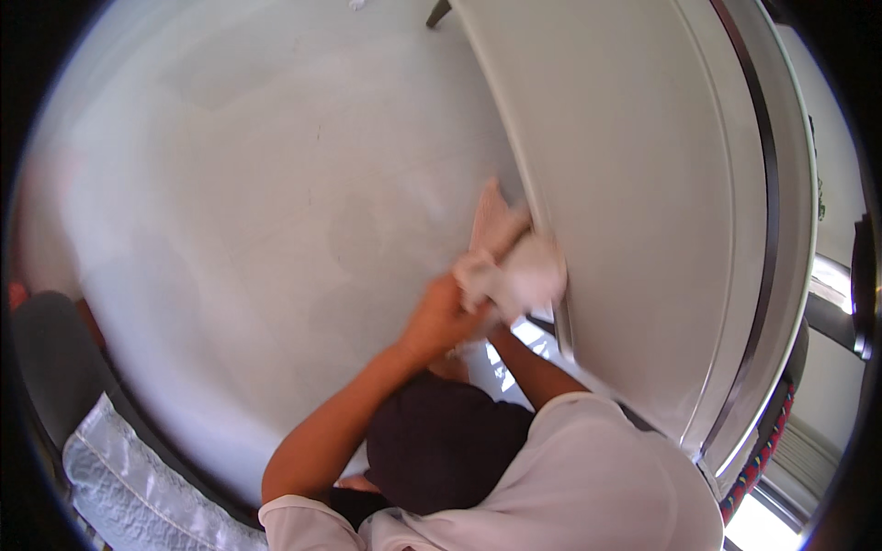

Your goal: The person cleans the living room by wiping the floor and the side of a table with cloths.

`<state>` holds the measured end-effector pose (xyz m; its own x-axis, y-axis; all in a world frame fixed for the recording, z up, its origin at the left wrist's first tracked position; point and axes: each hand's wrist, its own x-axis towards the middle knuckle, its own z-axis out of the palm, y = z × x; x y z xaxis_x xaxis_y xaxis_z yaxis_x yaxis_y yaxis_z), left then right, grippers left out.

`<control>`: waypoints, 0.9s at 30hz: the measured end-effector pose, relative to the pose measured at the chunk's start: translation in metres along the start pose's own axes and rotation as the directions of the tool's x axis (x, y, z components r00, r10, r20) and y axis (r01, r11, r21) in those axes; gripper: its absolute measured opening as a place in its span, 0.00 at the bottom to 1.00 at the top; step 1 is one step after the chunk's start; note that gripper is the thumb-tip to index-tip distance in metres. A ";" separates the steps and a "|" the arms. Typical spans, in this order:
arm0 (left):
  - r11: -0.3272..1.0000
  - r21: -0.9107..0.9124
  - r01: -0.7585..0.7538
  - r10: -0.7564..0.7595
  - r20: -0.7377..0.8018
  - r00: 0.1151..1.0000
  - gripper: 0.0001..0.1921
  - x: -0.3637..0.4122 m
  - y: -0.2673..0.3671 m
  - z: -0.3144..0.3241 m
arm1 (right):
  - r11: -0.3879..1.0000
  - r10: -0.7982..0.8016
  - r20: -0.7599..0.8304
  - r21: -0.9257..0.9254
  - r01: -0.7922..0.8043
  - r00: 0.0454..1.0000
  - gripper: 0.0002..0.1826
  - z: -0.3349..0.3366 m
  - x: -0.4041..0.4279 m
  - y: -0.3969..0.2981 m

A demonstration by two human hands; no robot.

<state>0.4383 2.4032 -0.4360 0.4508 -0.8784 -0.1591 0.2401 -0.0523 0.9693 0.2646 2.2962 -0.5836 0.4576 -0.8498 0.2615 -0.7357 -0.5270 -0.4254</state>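
Note:
A pale pink-white cloth (534, 272), blurred and bunched, lies against the edge of a light-coloured table or cabinet (620, 172). My left hand (437, 313) grips the near left side of this cloth, its fingers curled into the folds. From the lower right, my right forearm (530, 365) reaches up to the cloth. The right hand itself is largely hidden by the cloth and blur, so its grip is unclear. A narrow pinkish piece (489, 210) sticks up beyond the bunch; it looks like part of the cloth.
Pale smooth floor (275, 172) spreads to the left. A dark furniture leg (437, 14) stands at the top. At lower left is a grey padded seat (55, 358) with a silvery quilted cover (151, 475). A dark strip (768, 172) runs along the table or cabinet.

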 end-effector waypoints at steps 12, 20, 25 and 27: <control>0.949 -0.208 0.238 -0.156 0.346 0.925 0.16 0.075 -0.004 0.025 | 1.000 0.004 0.090 0.010 -0.005 0.996 0.42 -0.026 -0.010 -0.009; 0.936 -0.285 0.205 -0.209 0.017 0.978 0.11 0.097 -0.003 0.012 | 0.996 -0.023 0.143 0.093 0.010 0.989 0.42 -0.012 -0.020 0.003; 0.738 -0.598 -0.314 0.017 -0.449 0.894 0.07 0.157 0.101 -0.036 | 0.997 -0.075 0.025 -0.014 0.075 0.997 0.51 -0.007 0.004 -0.007; 0.852 -0.422 -0.311 0.093 -0.461 0.882 0.11 0.172 0.148 -0.031 | 0.995 -0.101 0.008 0.008 0.101 0.995 0.49 -0.009 0.006 -0.004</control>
<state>0.5782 2.2588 -0.3263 0.8166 -0.5608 -0.1363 0.4272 0.4286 0.7961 0.2660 2.2929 -0.5726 0.5331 -0.7925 0.2963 -0.6817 -0.6097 -0.4044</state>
